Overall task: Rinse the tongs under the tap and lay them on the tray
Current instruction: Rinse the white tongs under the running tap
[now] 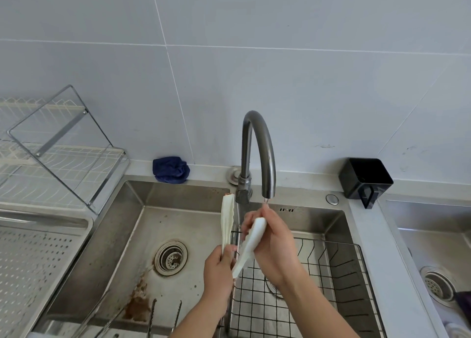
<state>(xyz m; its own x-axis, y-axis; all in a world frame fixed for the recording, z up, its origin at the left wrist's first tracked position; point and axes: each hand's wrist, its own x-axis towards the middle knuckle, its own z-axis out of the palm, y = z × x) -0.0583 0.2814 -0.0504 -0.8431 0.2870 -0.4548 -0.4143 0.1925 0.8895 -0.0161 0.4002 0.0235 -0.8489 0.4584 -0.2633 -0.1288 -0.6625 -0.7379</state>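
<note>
Left hand (219, 265): I gripped the tongs (227, 218) at their joined end.
Right hand (274, 246): I held one tong arm, fingers wrapped round it.
Tap (268, 159): just above my right hand, perhaps trickling.

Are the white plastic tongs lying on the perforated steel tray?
No: left hand and right hand hold the tongs under the curved grey tap.

The grey counter (305, 182) carried a blue cloth (171, 169) beyond the left hand (219, 269) and a black box (365, 178) beyond the right hand (274, 246). A holed tray (38, 261) sat well left of both.
</note>
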